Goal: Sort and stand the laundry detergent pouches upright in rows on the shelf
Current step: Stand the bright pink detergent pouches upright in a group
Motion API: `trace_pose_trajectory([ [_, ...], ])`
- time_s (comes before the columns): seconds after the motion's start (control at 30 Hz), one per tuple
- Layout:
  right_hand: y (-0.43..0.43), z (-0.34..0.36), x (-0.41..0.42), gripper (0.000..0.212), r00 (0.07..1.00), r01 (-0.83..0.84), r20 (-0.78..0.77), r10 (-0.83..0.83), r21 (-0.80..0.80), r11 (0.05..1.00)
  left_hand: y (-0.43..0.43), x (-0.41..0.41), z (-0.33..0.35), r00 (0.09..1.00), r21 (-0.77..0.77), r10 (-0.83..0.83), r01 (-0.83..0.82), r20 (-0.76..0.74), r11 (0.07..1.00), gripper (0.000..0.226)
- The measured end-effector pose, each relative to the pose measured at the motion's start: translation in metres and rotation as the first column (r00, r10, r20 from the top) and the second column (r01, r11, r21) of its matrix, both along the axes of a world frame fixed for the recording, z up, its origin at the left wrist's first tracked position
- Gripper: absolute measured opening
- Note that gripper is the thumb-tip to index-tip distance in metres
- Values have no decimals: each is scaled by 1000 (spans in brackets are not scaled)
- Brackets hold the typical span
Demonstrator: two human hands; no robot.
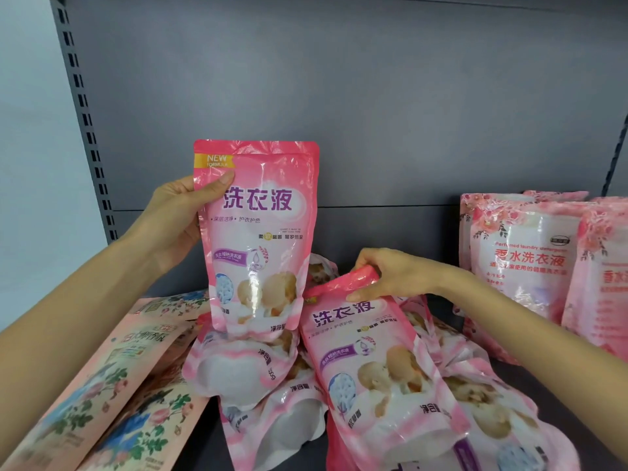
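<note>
Head camera looks down on both my hands at work. My left hand (pixel 173 212) is wrapped round the left edge of a pink detergent pouch (pixel 258 232), thumb pressed across the front just under the yellow "NEW FORMULA" flag, fingers curled behind. I hold that pouch upright, label facing me, in front of the grey back panel (pixel 373 96). Its bottom edge sits right at the top of the heap below, and I can't tell whether it touches.

Over on the other side, my right hand (pixel 390 277) pinches the top seal of a second pink pouch (pixel 373 362), thumb underneath on the front, fingers curled over the crumpled top. This one leans back at a slant, label up, its lower end lying on the heap.

That heap of pink pouches (pixel 244 372) is a jumble in the middle of the shelf, lying every which way, some bottoms toward me. To the left, floral pouches (pixel 102 385) in peach with blue and pink flowers lie flat, overlapping each other and touching the heap's edge. To the right, rose-printed pouches (pixel 523 260) stand upright side by side against the back panel, behind my right forearm. At far left runs the slotted shelf post (pixel 81 107).
</note>
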State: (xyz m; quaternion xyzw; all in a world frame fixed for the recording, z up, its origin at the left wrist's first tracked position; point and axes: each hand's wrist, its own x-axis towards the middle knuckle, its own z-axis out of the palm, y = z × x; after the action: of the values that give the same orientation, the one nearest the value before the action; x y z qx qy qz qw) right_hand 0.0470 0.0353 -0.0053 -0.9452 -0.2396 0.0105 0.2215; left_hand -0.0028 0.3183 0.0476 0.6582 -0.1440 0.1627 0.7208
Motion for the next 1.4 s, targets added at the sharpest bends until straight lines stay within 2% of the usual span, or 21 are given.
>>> trace_pose_trajectory([
  [0.07,1,0,-1,28,999,-14,-40,22,203,979,0,0,0,1000,-2,-2,2,-1,1000,16],
  [0.13,1,1,-4,24,994,15,-102,28,396,918,0,0,-1,1000,3,-8,8,-2,1000,17],
  [0.2,0,1,-7,20,984,87,-178,3,499,862,1,0,-1,1000,15,-19,19,-6,1000,17],
  [0.27,-3,-3,-10,25,947,182,-320,21,589,788,1,0,0,999,27,-31,31,-10,999,18],
  [0.37,-7,-5,-15,31,864,247,-473,173,698,673,0,-2,-1,998,58,-53,55,-30,997,20],
  [0.5,-10,-7,-22,36,808,241,-520,276,720,651,-4,-4,-6,994,90,-86,91,-66,992,26],
  [0.6,-9,-8,-26,32,834,227,-502,229,690,687,-4,-4,-7,994,90,-80,86,-67,992,27],
  [0.7,-5,-11,-29,21,858,279,-492,148,687,671,-2,-6,-8,995,81,-84,89,-61,993,24],
  [0.9,-1,-9,-45,22,798,347,-572,192,695,629,0,-10,-11,993,29,-95,98,-73,995,21],
  [1.0,1,-8,-52,28,814,340,-557,164,687,642,-1,-12,-12,991,-6,-112,112,-80,994,16],
  [1.13,7,-6,-60,23,861,382,-508,15,667,640,-2,-15,-12,992,-23,-106,105,-61,994,13],
  [1.23,14,-5,-66,24,883,400,-466,-53,690,604,-3,-19,-12,995,-40,-96,94,-42,995,10],
  [1.4,18,0,-75,24,919,364,-387,-76,757,542,-2,-23,-13,998,-69,-68,67,-15,995,5],
])
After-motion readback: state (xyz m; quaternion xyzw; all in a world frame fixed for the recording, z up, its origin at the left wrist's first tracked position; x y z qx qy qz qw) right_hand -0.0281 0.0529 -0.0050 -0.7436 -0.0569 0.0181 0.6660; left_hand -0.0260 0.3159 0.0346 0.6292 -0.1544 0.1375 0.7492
